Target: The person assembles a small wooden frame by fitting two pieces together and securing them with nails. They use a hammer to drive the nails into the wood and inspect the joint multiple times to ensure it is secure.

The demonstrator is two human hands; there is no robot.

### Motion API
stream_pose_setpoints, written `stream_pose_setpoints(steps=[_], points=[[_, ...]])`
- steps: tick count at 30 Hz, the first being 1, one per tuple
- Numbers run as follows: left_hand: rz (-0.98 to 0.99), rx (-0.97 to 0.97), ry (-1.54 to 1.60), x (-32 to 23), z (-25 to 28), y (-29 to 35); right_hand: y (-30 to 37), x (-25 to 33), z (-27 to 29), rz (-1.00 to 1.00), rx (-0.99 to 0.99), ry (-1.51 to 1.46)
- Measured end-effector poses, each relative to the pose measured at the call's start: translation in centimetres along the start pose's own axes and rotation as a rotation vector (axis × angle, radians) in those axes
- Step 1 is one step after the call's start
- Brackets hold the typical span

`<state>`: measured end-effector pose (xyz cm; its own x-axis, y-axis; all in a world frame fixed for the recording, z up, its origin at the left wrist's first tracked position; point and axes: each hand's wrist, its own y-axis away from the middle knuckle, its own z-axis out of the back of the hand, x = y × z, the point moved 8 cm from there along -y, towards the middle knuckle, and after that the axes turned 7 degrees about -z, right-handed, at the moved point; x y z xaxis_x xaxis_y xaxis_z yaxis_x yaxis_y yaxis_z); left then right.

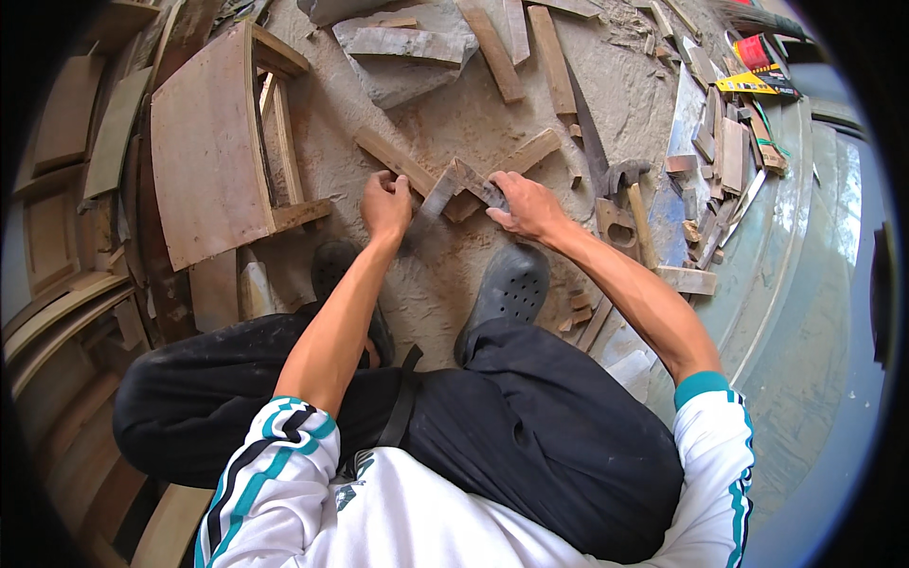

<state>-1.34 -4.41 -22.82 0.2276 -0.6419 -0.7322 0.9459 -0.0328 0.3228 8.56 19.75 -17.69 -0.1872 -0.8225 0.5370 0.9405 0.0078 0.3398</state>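
Note:
My right hand (pixel 526 204) grips the dark stock of a try square (pixel 480 183) between thumb and fingers. The square's metal blade (pixel 431 210) slants down toward my left hand. Under the square, two wooden strips meet at an angle: one strip (pixel 390 155) runs up to the left, the other (pixel 526 154) up to the right. My left hand (pixel 386 205) is closed in a pinch beside the left strip and the blade. Whatever its fingers hold, if anything, is too small to make out.
A wooden box frame (pixel 210 147) stands at left, near stacked boards. Ahead lies a grey stone block (pixel 402 62) with offcuts. A handsaw (pixel 589 133) and wooden mallet-like block (pixel 616 225) lie right, beside scrap wood (pixel 731 151). My shoes (pixel 511 289) flank the work.

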Motion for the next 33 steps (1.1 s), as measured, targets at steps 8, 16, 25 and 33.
stream_pose_setpoints(steps=[8, 16, 25, 33], points=[[-0.434, 0.185, -0.016, -5.3, 0.8, 2.3, 0.0, 1.1, -0.8, -0.024, 0.014, -0.06], [-0.773, 0.157, -0.335, -8.3, -0.2, 4.3, -0.5, 1.1, -0.6, -0.106, 0.029, -0.062], [-0.732, 0.204, -0.301, -7.3, -1.1, 4.1, -0.1, 1.1, -0.7, -0.184, 0.052, -0.112], [-0.672, 0.213, -0.201, -7.0, -0.9, 4.2, 0.1, 1.2, -1.1, -0.158, 0.069, -0.165]])
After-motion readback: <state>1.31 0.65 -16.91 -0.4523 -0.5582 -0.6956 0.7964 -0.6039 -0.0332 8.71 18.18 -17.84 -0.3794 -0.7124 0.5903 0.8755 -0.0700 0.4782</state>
